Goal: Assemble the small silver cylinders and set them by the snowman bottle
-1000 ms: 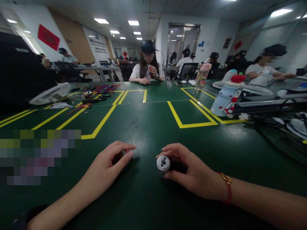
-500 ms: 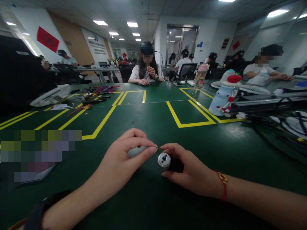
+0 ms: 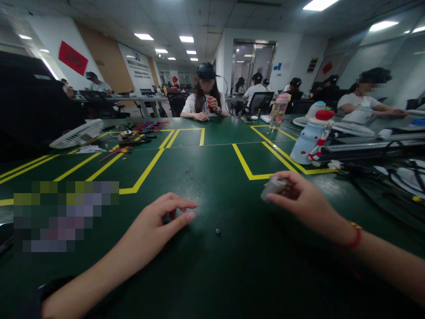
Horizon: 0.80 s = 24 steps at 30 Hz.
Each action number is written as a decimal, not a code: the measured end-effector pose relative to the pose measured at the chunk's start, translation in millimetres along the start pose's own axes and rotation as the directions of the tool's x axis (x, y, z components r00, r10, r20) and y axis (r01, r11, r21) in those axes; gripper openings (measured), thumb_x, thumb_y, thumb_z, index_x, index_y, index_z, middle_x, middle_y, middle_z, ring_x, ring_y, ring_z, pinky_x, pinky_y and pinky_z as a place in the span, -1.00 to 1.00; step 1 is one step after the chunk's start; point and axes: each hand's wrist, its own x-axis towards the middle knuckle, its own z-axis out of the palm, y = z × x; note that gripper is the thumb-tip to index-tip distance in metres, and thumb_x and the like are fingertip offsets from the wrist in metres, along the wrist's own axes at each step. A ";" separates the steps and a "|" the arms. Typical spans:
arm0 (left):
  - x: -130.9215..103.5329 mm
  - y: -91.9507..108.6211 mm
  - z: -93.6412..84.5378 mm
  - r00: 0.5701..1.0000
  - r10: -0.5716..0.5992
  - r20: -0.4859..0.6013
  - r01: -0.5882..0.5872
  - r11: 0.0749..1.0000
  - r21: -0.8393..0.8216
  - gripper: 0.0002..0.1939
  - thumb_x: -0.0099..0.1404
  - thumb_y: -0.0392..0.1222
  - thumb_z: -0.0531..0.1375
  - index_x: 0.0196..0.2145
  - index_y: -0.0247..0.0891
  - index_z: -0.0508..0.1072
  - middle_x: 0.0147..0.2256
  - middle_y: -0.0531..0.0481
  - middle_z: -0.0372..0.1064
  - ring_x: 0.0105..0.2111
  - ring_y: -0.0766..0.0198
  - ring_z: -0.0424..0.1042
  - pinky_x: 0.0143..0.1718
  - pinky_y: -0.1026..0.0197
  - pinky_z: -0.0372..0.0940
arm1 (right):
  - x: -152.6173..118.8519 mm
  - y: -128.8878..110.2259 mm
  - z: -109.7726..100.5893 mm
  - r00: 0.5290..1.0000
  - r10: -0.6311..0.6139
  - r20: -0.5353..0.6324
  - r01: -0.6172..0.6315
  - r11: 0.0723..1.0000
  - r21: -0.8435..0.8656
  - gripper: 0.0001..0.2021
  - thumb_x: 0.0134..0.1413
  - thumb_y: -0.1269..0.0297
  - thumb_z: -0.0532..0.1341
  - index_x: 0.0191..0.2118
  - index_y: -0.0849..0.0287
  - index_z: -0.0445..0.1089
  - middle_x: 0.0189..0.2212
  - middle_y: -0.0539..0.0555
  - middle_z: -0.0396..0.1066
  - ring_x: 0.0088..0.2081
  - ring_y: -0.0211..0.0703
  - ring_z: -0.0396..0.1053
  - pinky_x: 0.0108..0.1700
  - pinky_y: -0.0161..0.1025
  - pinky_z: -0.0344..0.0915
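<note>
A: Your right hand [image 3: 307,199]: contents and grip?

B: One metal cylinder [image 3: 269,190], tilted. Your fingers are closed around it, thumb on the near side, others behind, probably so that the opposed pressure steadies the round body. Whether its lower edge touches the counter [image 3: 206,274], I cannot tell.

A: Location of the cylinder?

B: Near the closest edge of the right-hand yellow tape outline [image 3: 259,177], on your side of the blue bottle [image 3: 303,145].

A: Your left hand [image 3: 152,226]?

B: Fingers partly open, thumb and index apart, nothing visible between them. The loose curl, low by the counter, seems to suit small items more than bulky ones.

A: Anything between your hands?

B: One small dark ring-like piece [image 3: 218,233], on the counter, touching neither hand, nearer the left. Its hole shows to you; apart from the cylinder, it looks easy to see and reach. Its exact kind: too small to tell.
</note>
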 end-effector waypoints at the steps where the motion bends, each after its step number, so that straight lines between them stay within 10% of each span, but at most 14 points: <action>1: -3.2 -7.9 -7.8 0.999 -0.041 -0.018 0.041 0.999 0.018 -0.69 0.30 0.09 0.12 -0.10 -0.03 0.50 -0.13 0.00 0.41 -0.21 0.14 0.41 -0.24 0.15 0.30 | 6.4 15.4 -21.3 0.992 0.053 -0.116 -0.065 0.993 -0.097 -0.42 -0.11 -0.03 0.29 0.01 0.16 0.23 -0.18 0.16 0.41 -0.25 -0.13 0.39 -0.20 -0.17 0.32; 5: -11.2 -37.2 -20.2 0.983 -0.150 -0.108 0.155 0.987 0.035 -0.66 0.29 0.14 0.10 -0.17 -0.08 0.51 -0.16 -0.01 0.48 -0.16 0.08 0.43 -0.14 0.10 0.29 | 21.8 86.1 -98.5 0.898 0.122 -0.422 -0.322 0.837 -0.442 -0.42 -0.16 -0.11 0.27 -0.06 0.18 0.30 -0.21 0.25 0.39 -0.26 0.00 0.37 -0.23 -0.08 0.26; 9: -9.8 -41.6 -11.9 0.982 -0.146 -0.120 0.153 0.987 0.044 -0.65 0.29 0.15 0.09 -0.20 -0.10 0.52 -0.19 -0.01 0.50 -0.19 0.08 0.44 -0.16 0.12 0.31 | 20.8 112.4 -118.5 0.867 0.097 -0.489 -0.395 0.733 -0.554 -0.28 -0.15 -0.19 0.22 0.05 0.25 0.26 -0.12 0.40 0.34 -0.12 0.24 0.34 -0.16 0.08 0.22; 14: -8.1 -38.5 -7.0 0.984 -0.138 -0.111 0.143 0.989 0.038 -0.68 0.30 0.13 0.10 -0.21 -0.08 0.52 -0.17 0.03 0.50 -0.16 0.10 0.44 -0.14 0.15 0.27 | 5.0 45.8 -41.9 0.883 -0.394 -0.253 0.059 0.629 -0.775 -0.26 -0.07 -0.14 0.21 0.19 0.19 0.20 0.16 0.35 0.12 0.20 0.29 0.00 0.15 0.19 -0.06; 19: -10.8 -43.7 -10.1 0.990 -0.128 -0.065 0.130 0.991 0.029 -0.70 0.31 0.12 0.10 -0.20 -0.06 0.50 -0.16 0.05 0.47 -0.13 0.13 0.42 -0.10 0.16 0.24 | -17.4 -33.0 68.8 0.869 -0.383 0.312 0.480 0.806 -0.347 -0.60 0.01 -0.12 0.19 -0.05 -0.12 0.45 0.19 0.03 0.15 0.17 0.12 0.03 0.11 0.11 -0.05; 24: -12.2 -39.9 -11.8 0.989 -0.133 -0.070 0.135 0.991 0.018 -0.70 0.31 0.12 0.10 -0.22 -0.07 0.50 -0.17 0.05 0.47 -0.14 0.13 0.43 -0.13 0.18 0.25 | -0.5 -35.8 60.6 0.887 -0.392 0.244 0.456 0.824 -0.336 -0.76 0.09 0.00 0.17 -0.28 -0.05 0.52 0.01 0.01 0.34 0.06 0.02 0.15 0.05 0.06 -0.03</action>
